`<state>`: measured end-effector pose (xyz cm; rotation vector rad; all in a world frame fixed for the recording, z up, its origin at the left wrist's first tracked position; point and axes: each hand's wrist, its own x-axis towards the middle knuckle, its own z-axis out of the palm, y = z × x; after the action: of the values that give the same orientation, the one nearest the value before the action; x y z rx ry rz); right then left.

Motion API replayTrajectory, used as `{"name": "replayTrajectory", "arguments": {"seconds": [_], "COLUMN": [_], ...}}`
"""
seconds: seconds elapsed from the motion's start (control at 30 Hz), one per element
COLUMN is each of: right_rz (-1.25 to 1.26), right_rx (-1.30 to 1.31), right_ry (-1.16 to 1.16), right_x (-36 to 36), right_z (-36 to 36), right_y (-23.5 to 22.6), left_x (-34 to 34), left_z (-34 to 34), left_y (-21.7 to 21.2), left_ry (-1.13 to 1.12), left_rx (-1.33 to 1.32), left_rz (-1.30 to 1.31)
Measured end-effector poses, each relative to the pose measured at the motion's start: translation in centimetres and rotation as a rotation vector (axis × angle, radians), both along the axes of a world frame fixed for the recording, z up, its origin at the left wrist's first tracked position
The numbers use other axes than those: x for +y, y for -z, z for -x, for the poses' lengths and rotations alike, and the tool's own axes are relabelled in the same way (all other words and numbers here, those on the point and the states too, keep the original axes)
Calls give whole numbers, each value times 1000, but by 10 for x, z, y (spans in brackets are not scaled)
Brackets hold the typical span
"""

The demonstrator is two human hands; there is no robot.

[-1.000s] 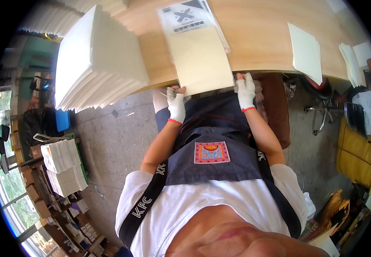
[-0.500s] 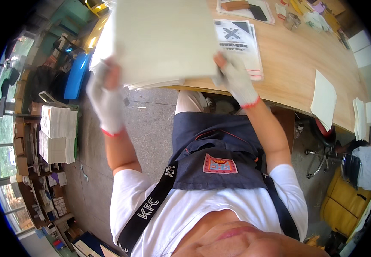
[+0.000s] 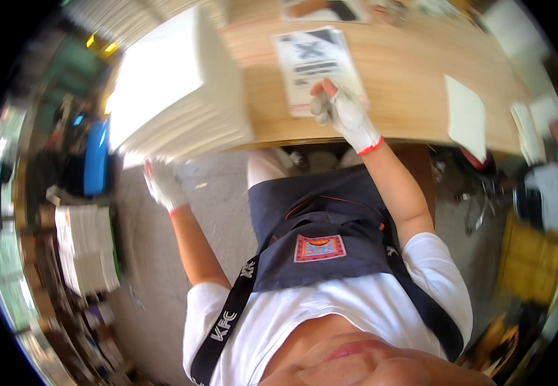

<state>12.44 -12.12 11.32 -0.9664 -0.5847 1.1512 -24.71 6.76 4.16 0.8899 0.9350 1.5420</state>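
A tall stack of white paper sheets (image 3: pixel 182 122) stands on the wooden table's left front part, its edges smeared by motion. My left hand (image 3: pixel 163 184), in a white knit glove with a red cuff, is low by the stack's near left corner. Its fingers look stretched out and hold nothing I can see; whether they touch the paper I cannot tell. Over the near right part of some printed sheets (image 3: pixel 317 67) hovers my right hand (image 3: pixel 346 116), gloved the same way. Its fingers are curled in, with bare tips and nothing visible in them.
The wooden table (image 3: pixel 408 83) bears a thin pile of white sheets (image 3: pixel 465 116) at its right edge. A dark-bladed tool with a brown handle (image 3: pixel 311 8) lies at the back. Bundled paper (image 3: pixel 86 248) stands low at left, near a blue panel (image 3: pixel 96 161).
Both hands have let go of the large white sheet or sheaf they held up. The tall stack now shows at left. My left hand has dropped lower, and the view has shifted.
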Motion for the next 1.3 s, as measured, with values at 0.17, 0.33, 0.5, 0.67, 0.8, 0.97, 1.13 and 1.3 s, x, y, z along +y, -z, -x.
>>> {"name": "replayTrajectory", "arguments": {"seconds": [0.17,0.33,0.5,0.67,0.8,0.97,1.13,1.3], "right_rz": [294,357,414,379,236,198,205,-141], "right_rx": [-48,223,244,239,432,482,175,186], "right_ry": [1017,1190,1048,998,950,690,1143,949], "right_x": [-137,-252,-265,-261,-268,-278,-287,-309], "right_z": [-106,-203,-237,-246,-242,-191,-192,-213], "right_y": [119,141,151,157,159,156,160,155], "left_x": [-80,-124,-131,-142,-153,-131,-97,-69], "left_z": [-4,-72,-141,-182,-200,-212,-265,-298], "left_y": [129,149,89,46,27,15,-7,-13], "left_ry": [32,286,595,742,781,751,623,757], "left_rx": [191,302,649,854,838,946,1136,1763], "left_rz": [301,175,-211,-400,-477,-719,-1051,-968]}}
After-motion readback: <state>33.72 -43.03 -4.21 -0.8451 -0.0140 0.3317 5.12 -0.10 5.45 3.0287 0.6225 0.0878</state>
